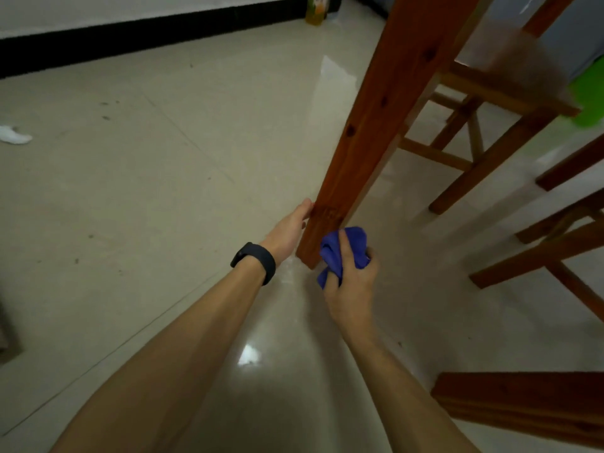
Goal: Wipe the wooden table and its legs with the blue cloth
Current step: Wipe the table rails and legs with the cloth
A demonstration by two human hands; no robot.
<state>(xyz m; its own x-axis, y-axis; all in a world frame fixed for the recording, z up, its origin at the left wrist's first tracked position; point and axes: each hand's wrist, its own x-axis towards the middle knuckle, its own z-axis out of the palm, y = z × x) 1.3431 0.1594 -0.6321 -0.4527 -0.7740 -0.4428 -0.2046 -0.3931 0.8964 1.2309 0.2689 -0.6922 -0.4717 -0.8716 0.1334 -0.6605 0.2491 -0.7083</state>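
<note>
- Blue cloth: bunched in the right hand, whose fingers are curled closed around it; it is pressed against the right-hand face of the desk leg just above the leg's foot, close to the floor.
- Desk leg: a square post of reddish-brown wood with dark knots, running from the top edge of the view down to the tiles; the desk's top is out of view.
- Left hand: flat and open, holding nothing, fingers extended with the fingertips touching the left face of the leg a little above the cloth; a black wristband sits on the wrist.
- Both forearms are bare and reach in from the lower edge of the view.
- Floor: pale, glossy tiles with thin joint lines, small dark specks to the left and bright reflections near the leg and between the arms.
- White scrap: lies on the tiles at the far left, well apart from the leg.
- Wooden stools: lighter-toned frames with cross-rails stand right of the leg; further dark-brown wooden members cross the right and lower-right edges.
- Wall base: a black skirting band under a white wall at the top left; a yellow-green carton stands beside it.
- Green object: blurred, at the right edge; its kind cannot be told.
</note>
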